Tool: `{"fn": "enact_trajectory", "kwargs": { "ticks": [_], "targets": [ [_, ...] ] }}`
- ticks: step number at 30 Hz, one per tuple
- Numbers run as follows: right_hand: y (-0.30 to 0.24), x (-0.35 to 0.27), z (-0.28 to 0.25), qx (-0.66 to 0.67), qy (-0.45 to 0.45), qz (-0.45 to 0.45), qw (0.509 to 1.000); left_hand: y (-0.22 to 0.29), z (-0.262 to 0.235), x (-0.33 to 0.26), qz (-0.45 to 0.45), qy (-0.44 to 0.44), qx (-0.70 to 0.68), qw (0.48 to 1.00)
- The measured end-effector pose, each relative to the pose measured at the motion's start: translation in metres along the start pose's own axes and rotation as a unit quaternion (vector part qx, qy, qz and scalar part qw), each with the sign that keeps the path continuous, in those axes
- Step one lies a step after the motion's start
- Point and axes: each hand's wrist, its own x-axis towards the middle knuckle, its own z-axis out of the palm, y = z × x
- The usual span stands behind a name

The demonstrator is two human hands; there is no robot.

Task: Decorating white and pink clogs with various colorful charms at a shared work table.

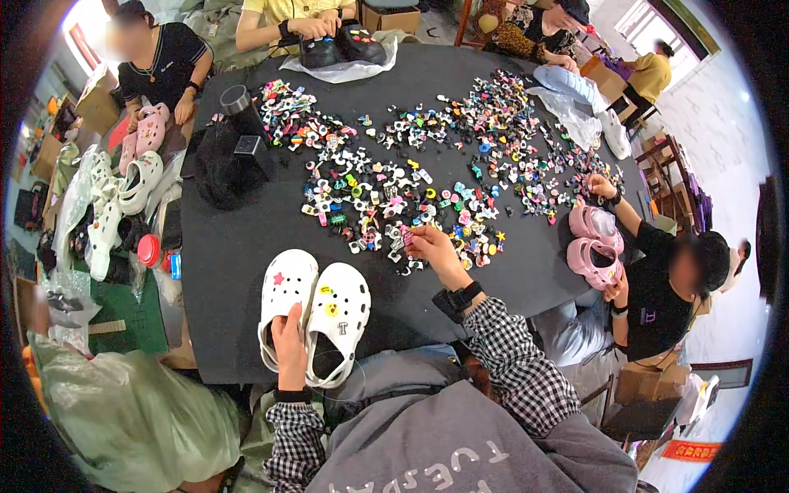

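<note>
On the near edge of the black tabletop (238, 255), head view: one pair of white clogs (312, 316), toes pointing away from the wearer, side by side and touching, each carrying small coloured charms on its upper.

Left hand (289, 345): laid on the heel end between the two clogs, fingers curled down over the left clog's back rim, gripping it. Checked sleeve and dark wristband behind it.

Right hand (436, 251): reached forward past the clogs to the near fringe of the charm heap, fingers pinched closed on what looks like a small pink charm (408, 237); too small to tell for sure. Black wristwatch (460, 297) on that wrist.

Heap of loose shoe charms (411, 164): many colours, spread across the middle and far right of the tabletop, well apart from the white clogs.

Other items: pair of pink clogs (593, 242) at the right edge, handled by another person; black clogs (341, 48) on clear plastic at the far edge under another person's hands; white and pink clogs (136, 177) stacked off the left edge; black pouch (222, 168) near the far left.
</note>
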Motion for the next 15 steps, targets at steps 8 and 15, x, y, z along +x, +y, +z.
{"fn": "enact_trajectory", "kwargs": {
  "ticks": [8, 15],
  "targets": [
    [0.001, -0.002, 0.0, -0.024, 0.011, -0.008, 1.0, -0.009, -0.011, 0.004, 0.063, -0.03, 0.07, 0.995],
    [-0.002, 0.0, -0.015, -0.138, 0.05, -0.061, 0.987, -0.004, -0.006, 0.005, 0.002, -0.014, -0.007, 1.0]
  ]
}}
